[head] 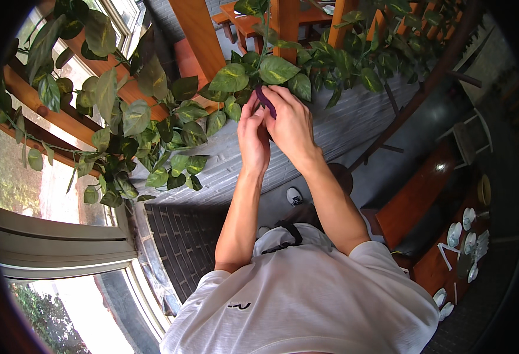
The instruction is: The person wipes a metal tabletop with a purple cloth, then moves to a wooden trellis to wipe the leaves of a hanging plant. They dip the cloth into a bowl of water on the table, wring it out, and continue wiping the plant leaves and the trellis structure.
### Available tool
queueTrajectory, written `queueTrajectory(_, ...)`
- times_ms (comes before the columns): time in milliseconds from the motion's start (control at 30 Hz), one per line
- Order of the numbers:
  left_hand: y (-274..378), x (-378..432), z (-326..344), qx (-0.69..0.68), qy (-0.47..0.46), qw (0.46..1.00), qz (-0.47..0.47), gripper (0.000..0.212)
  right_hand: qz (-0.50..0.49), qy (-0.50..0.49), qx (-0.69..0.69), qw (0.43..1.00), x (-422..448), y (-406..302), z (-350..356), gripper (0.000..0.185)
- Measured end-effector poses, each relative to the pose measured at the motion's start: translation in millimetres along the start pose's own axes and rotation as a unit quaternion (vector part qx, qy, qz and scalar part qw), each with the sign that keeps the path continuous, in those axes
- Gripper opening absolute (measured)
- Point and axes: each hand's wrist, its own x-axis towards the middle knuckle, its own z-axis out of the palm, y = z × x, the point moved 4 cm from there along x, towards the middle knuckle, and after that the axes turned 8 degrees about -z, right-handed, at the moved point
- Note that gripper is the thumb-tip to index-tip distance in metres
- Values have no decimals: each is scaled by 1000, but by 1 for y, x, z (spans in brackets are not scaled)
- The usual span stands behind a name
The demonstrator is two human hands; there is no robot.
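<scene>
Both of my hands are raised together at the leafy vine in the upper middle of the view. My right hand (289, 118) has a dark purple strip of cloth (266, 102) running between its fingers, with part of it hidden. Close against it on the left is my left hand (253, 132), its fingers bent towards the same cloth; what its fingertips touch is hidden. Variegated vine leaves (279, 70) lie just beyond the fingertips, in front of a wooden post (284, 26). Below them runs a grey brick ledge (224, 152).
More vine hangs at left over wooden slats (51, 117) beside the windows (64, 305). A dark metal rail (396, 121) crosses at right. A wooden table (441, 270) with bowls (454, 234) stands at lower right, near a bench (419, 194). Another wooden table (257, 24) stands beyond the slats.
</scene>
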Motion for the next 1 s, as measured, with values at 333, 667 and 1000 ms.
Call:
queueTrajectory(333,3,-6,2,-4,-21,1000,-11,58,52,-9,0,999,-12,-3,-1,38)
queueTrajectory(667,9,-4,4,-24,-50,998,-23,53,76,23,46,996,-17,1,0,36)
queueTrajectory(1000,4,5,-5,-17,-51,998,-26,50,70,85,94,989,-26,4,-3,33)
